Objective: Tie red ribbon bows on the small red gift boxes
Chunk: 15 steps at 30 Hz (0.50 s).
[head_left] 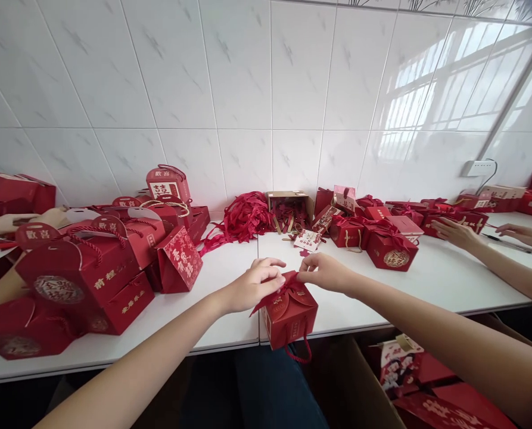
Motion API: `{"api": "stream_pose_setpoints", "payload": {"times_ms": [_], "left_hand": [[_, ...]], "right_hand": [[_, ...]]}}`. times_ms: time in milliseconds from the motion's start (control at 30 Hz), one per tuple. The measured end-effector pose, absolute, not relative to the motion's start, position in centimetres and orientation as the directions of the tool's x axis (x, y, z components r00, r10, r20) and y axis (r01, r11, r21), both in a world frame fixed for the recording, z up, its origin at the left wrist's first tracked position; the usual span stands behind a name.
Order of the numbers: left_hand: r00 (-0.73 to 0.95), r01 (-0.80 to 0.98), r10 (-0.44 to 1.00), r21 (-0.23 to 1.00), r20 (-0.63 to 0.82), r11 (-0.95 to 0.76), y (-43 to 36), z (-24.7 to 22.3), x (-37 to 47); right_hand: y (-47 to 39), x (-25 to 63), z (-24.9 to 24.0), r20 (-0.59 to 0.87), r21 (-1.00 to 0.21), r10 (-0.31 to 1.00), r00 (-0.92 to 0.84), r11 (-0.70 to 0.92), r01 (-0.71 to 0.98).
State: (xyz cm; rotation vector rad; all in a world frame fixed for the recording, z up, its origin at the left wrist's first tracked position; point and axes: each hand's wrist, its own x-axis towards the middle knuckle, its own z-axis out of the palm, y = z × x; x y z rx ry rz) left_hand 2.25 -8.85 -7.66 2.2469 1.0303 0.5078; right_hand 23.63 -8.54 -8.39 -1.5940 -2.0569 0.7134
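A small red gift box (294, 313) with a twisted cord handle hanging at its front stands at the table's near edge. Across its top lies a red ribbon (289, 283), gathered in the middle. My left hand (253, 286) pinches the ribbon at the left, its upper fingers stretched over the box. From the other side, my right hand (326, 274) has thumb and forefinger closed on the ribbon close to the centre. The ribbon's exact loops are partly hidden by my fingers.
Red gift boxes (84, 280) crowd the left, with a co-worker's hand (46, 220) behind. Against the wall are a heap of red ribbons (248, 215) and an open carton (290, 211). More tied boxes (391, 244) and another person's hands (460, 232) are right. Below sits a cardboard box (375, 381).
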Motion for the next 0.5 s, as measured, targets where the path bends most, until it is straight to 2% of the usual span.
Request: {"api": "stream_pose_setpoints", "payload": {"times_ms": [100, 167, 233, 333, 400, 500], "left_hand": [[0.584, 0.694, 0.783, 0.37, 0.213, -0.618, -8.4, -7.9, 2.1], [0.575, 0.757, 0.768, 0.174, 0.281, -0.63, -8.4, -8.2, 1.5], [0.576, 0.781, 0.752, 0.056, 0.319, -0.622, -8.6, -8.6, 0.9], [0.559, 0.807, 0.733, -0.053, 0.388, -0.588, -9.2, -9.1, 0.5], [0.54, 0.822, 0.725, -0.081, 0.428, -0.564, -9.4, -9.5, 0.5], [0.514, 0.816, 0.751, 0.032, 0.414, -0.577, -9.4, -10.2, 0.7]], "right_hand": [[-9.2, 23.8, -8.6, 0.123, -0.518, 0.963, -0.242, 0.27, 0.812], [-9.7, 24.0, -8.8, 0.148, -0.455, 0.956, -0.254, 0.294, 0.84], [-10.2, 24.1, -9.0, 0.152, -0.422, 0.951, -0.268, 0.308, 0.853], [-10.7, 24.0, -9.5, 0.16, -0.411, 0.948, -0.274, 0.317, 0.855], [-10.7, 24.0, -9.9, 0.172, -0.421, 0.946, -0.276, 0.323, 0.847], [-10.4, 24.6, -10.6, 0.2, -0.451, 0.93, -0.308, 0.366, 0.814]]}}
